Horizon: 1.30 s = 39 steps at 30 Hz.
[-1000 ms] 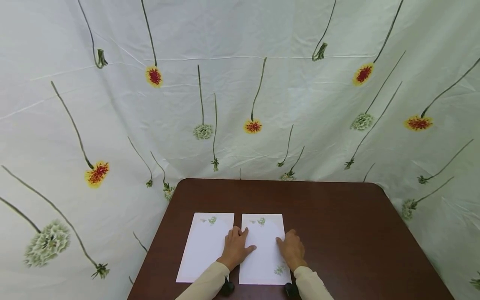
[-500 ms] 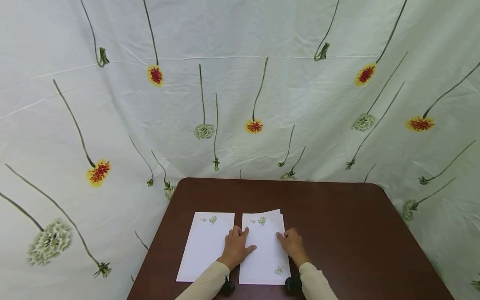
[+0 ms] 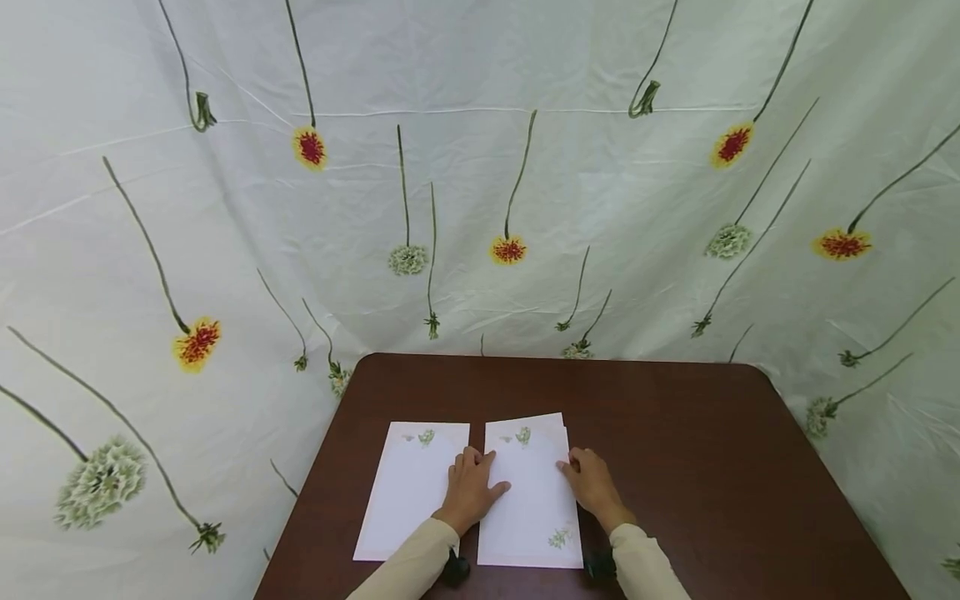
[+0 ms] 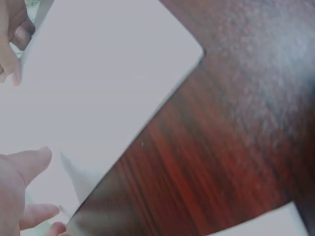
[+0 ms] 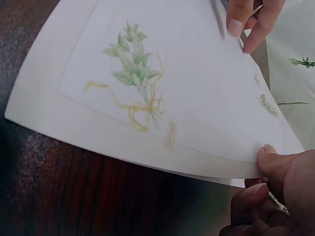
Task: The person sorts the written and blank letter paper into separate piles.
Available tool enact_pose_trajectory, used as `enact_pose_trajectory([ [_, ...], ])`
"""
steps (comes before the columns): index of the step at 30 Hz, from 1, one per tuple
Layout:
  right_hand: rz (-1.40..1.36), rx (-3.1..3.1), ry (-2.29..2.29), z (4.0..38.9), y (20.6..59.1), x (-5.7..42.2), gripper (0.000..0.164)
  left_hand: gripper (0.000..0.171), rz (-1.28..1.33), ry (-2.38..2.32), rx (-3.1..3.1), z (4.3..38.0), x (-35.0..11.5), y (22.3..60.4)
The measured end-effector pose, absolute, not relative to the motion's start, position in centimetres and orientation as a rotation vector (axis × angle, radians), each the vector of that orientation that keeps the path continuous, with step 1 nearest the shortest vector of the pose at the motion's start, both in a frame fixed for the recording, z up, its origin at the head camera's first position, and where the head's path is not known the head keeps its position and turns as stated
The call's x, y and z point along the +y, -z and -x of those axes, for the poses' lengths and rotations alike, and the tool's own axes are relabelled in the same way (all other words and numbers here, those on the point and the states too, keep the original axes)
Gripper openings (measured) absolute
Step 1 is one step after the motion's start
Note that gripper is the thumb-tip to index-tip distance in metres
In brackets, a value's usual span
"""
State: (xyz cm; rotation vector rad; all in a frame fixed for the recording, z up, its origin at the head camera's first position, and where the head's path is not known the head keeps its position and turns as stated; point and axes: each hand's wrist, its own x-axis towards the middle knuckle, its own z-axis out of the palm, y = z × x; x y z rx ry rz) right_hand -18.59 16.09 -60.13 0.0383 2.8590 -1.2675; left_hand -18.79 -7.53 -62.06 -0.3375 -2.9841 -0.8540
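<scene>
Two piles of white floral-printed paper lie side by side. My left hand [image 3: 468,487] rests at the left edge of the right-hand paper sheets [image 3: 525,508], thumb extended over the paper. My right hand [image 3: 592,482] pinches the right edge of those sheets between thumb and fingers; in the right wrist view its thumb [image 5: 275,167] lies on top and the paper bows upward there. A slanted corner of paper shows past the far right corner. The left-hand paper sheet [image 3: 408,492] lies flat, partly under the left forearm in the head view.
A dark brown wooden table [image 3: 675,467] carries the papers, its far corners rounded. Behind it hangs a pale curtain [image 3: 465,183] printed with red-yellow and green flowers. A dark wrist camera [image 3: 455,570] sits below the left sleeve.
At the far end of the right-hand sheets, a slanted paper edge has come out and shifted farther. My right hand has moved slightly right, pinching the edge. The left hand has barely moved.
</scene>
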Motion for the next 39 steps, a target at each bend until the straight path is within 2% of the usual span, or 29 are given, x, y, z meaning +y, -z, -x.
enact_pose_trajectory([
  [11,-0.092,2.835,1.356,18.7,60.1,16.5,0.02,0.032,0.195,0.867,-2.905,19.4,-7.5,61.9],
  [17,-0.077,2.845,1.401,19.0,59.6,16.6,0.021,0.034,0.136,0.976,-2.896,19.7,-7.2,61.6],
  [22,-0.108,2.864,1.422,19.2,58.9,17.3,0.019,0.019,0.144,1.043,-2.822,20.2,-6.9,61.4],
  [29,-0.242,2.849,1.395,19.1,58.2,19.3,0.024,0.011,0.211,1.107,-2.837,21.0,-5.1,60.5],
  [39,-0.37,2.866,1.314,18.0,58.7,23.1,0.025,0.015,0.202,1.299,-2.864,20.2,-1.5,60.3],
])
